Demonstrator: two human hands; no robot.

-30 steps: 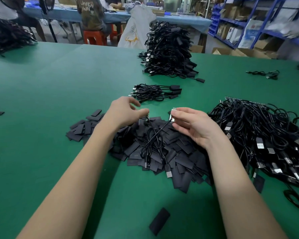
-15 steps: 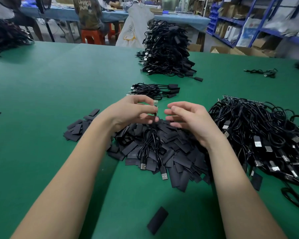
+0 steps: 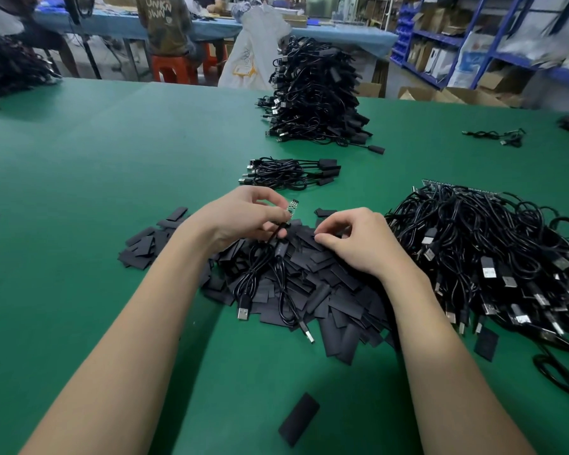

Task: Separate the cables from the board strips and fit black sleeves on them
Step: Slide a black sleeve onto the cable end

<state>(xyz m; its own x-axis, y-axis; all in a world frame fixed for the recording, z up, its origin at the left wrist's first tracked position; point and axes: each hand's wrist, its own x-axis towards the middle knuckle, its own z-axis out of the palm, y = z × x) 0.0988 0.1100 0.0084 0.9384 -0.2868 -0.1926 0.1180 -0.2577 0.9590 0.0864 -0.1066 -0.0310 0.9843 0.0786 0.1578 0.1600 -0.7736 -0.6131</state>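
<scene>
Reaching over the heap of black sleeves, both forearms stretch forward from the near edge of the green table. The left hand pinches a cable just below its small bare board end, which sticks up past the fingers. The right hand curls its grip down onto the flat, matt sleeves; whether it has one pinched I cannot tell. Right of the heap lies a glossy cable tangle. Beyond the heap sit a small bundle and a tall stack.
</scene>
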